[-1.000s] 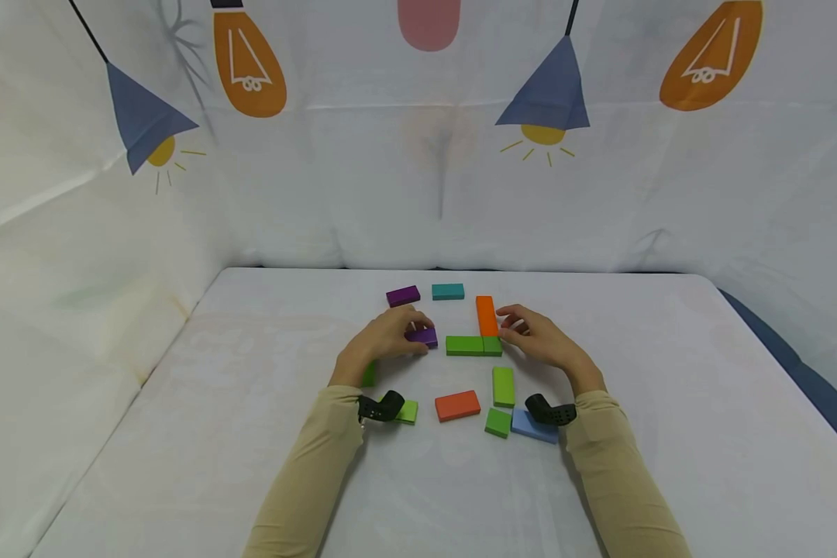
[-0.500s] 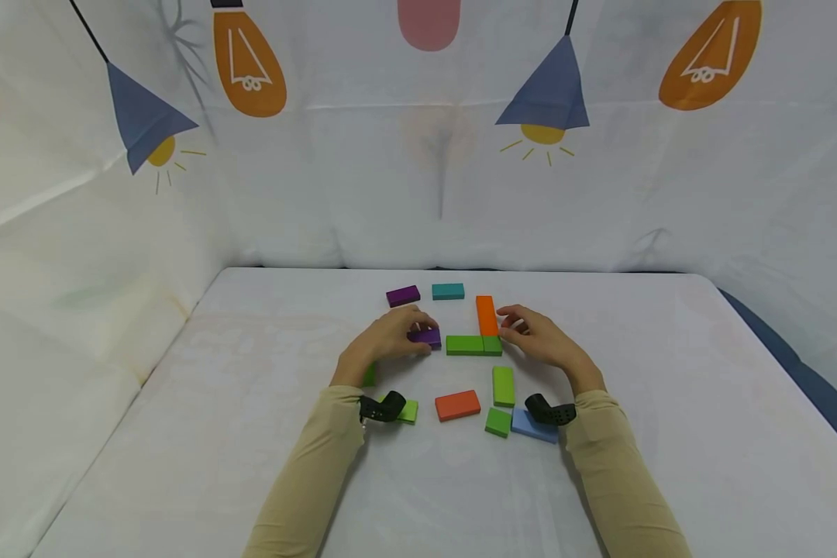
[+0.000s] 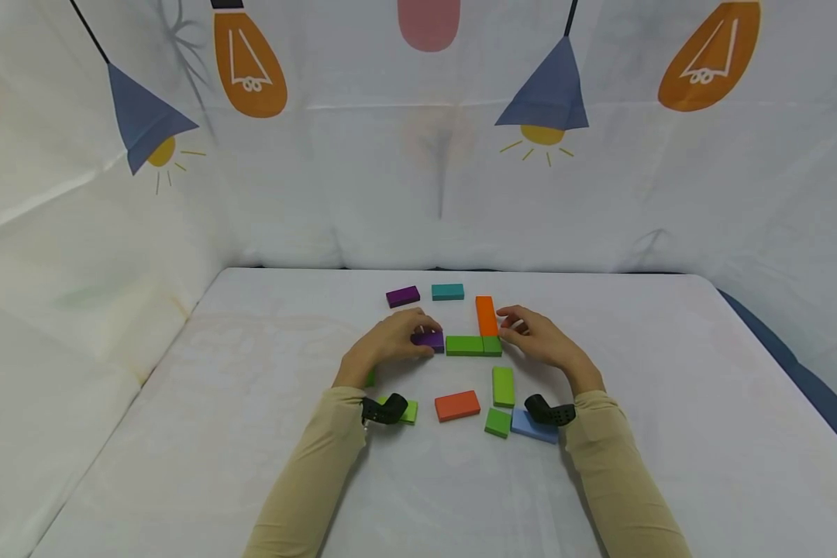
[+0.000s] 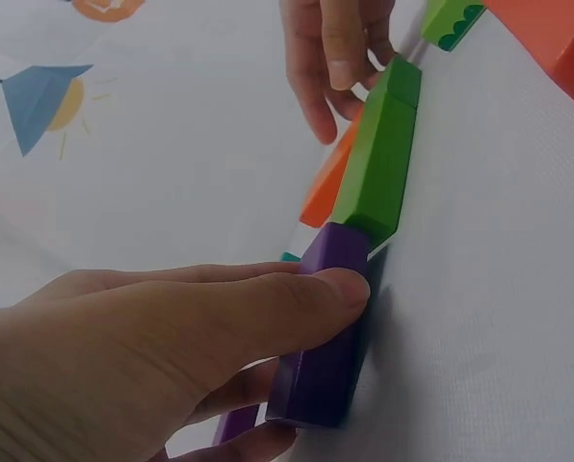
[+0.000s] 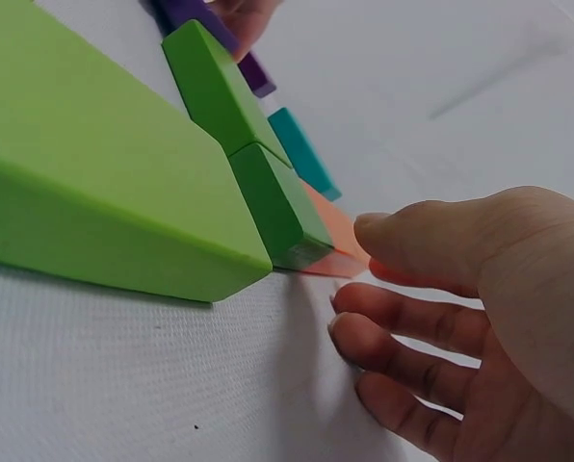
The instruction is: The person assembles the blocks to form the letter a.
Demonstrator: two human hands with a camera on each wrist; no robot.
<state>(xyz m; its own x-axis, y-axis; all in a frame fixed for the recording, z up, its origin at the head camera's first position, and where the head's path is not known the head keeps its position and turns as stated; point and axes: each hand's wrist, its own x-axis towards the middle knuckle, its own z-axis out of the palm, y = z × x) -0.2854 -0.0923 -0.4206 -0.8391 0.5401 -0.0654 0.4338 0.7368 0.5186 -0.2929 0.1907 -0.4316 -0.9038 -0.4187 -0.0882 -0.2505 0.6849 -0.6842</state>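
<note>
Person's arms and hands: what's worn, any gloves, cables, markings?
Long tan sleeves, plain, slightly wrinkled, reaching the wrists. Left hand and right hand are bare: no gloves or rings visible. Each wrist wears a black strapped device, left unit and right unit, with a rounded protruding head. I see no cables or sleeve markings.

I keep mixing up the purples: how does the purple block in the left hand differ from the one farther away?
The held purple block is bluer; the far purple block is redder. The left hand grips the held purple block, while no hand holds the far purple block. In the head view, the held purple block lies nearly straight across the table; the far purple block slants. Both are rectangular blocks.
</note>
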